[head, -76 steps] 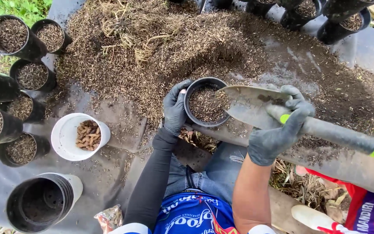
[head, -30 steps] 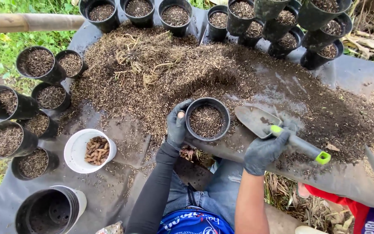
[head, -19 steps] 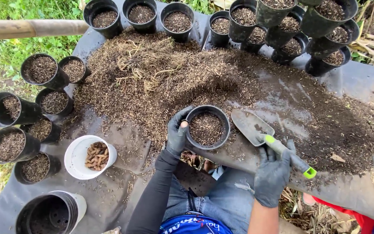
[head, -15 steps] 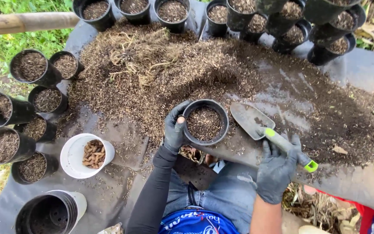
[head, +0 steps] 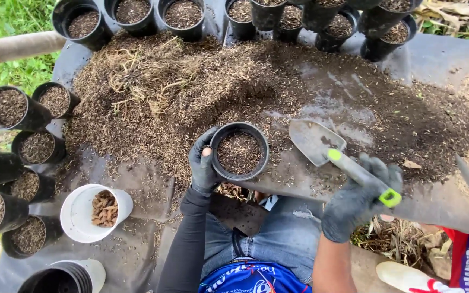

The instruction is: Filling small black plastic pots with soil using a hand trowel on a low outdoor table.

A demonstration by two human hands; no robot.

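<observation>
Head view looks straight down at a dark plastic sheet covered by a broad heap of brown potting mix that fills the upper middle of the frame. Near the centre, the left hand, in a dark grey glove, is wrapped around the left side of a small black pot that is filled with the mix, its thumb lying over the rim. Just right of the pot lies a garden trowel, its grey metal blade flat on the sheet and pointing to the upper left, with a few crumbs on it. The right hand, gloved the same way, is closed around the trowel's grey handle, whose bright green end sticks out at the lower right of the hand. A row of filled black pots lines the top edge of the frame, and more filled black pots stand in a cluster down the left edge. At lower left stands a white cup holding brown curled pieces, and below it a stack of empty black pots sits at the bottom edge. The person's jeans and blue shirt show at the bottom centre.
</observation>
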